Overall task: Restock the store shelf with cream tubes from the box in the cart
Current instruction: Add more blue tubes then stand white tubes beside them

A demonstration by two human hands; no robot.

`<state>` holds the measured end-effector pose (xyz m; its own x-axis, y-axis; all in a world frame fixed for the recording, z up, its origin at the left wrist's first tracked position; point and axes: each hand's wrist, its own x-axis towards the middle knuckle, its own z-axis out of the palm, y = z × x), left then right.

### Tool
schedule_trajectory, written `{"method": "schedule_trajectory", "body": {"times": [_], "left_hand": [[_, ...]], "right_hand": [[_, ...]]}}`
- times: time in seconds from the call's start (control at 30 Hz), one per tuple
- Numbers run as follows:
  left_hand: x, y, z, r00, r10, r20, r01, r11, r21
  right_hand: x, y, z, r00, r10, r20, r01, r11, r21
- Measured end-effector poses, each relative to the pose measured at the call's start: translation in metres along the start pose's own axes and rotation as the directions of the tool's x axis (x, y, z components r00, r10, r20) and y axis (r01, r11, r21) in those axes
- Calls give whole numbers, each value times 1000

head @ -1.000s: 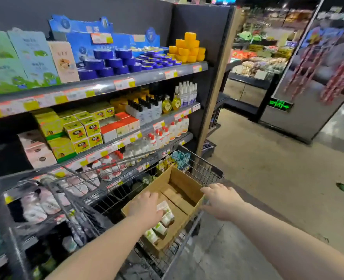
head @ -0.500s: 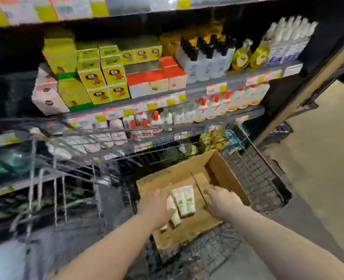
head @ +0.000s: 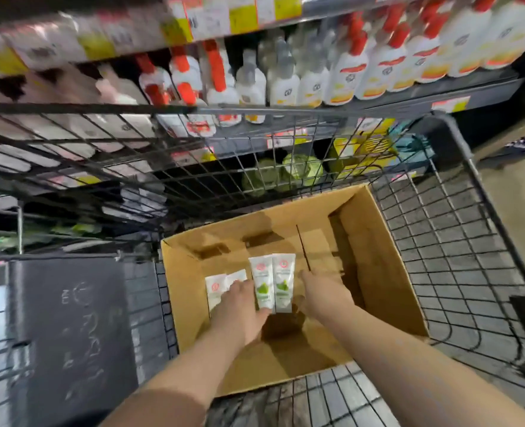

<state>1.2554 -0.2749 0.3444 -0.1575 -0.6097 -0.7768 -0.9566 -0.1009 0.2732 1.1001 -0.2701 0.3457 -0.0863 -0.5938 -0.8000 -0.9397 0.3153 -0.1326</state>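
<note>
An open cardboard box (head: 378, 257) sits in the wire cart (head: 458, 241). On its floor lie white cream tubes. Two tubes with green leaf prints (head: 272, 282) lie side by side between my hands, and two more tubes (head: 221, 285) lie to their left. My left hand (head: 242, 306) reaches into the box, palm down over the left tubes and closed on them, its thumb against a green-leaf tube. My right hand (head: 323, 295) is also in the box, just right of the green-leaf tubes. Its fingers curl downward and their tips are hidden.
The store shelf (head: 409, 97) directly behind the cart holds white bottles with red caps (head: 347, 72), with price tags (head: 242, 13) on the shelf edge above. Green round items (head: 289, 174) sit lower, seen through the cart mesh. A dark cart seat flap (head: 70, 334) is at left.
My view has tilted down and come closer to the box. My right hand has moved from the box rim to beside the tubes. My left hand stays on the tubes.
</note>
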Motion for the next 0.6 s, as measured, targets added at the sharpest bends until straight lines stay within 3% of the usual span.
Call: {"method": "schedule_trajectory", "body": {"times": [0.17, 0.33, 0.47, 0.6], "left_hand": [[43, -3, 32, 995, -101, 18, 103, 981, -162], [66, -2, 57, 988, -153, -26, 145, 971, -191], [73, 3, 59, 966, -230, -121, 208, 962, -176], [79, 13, 62, 946, -300, -121, 282, 948, -148]], "right_hand": [[41, -2, 33, 997, 74, 20, -76, 979, 189], [60, -7, 52, 984, 180, 19, -172, 900, 400], [65, -4, 57, 977, 211, 13, -192, 860, 473], [64, 8, 56, 978, 207, -2, -182, 867, 463]]}}
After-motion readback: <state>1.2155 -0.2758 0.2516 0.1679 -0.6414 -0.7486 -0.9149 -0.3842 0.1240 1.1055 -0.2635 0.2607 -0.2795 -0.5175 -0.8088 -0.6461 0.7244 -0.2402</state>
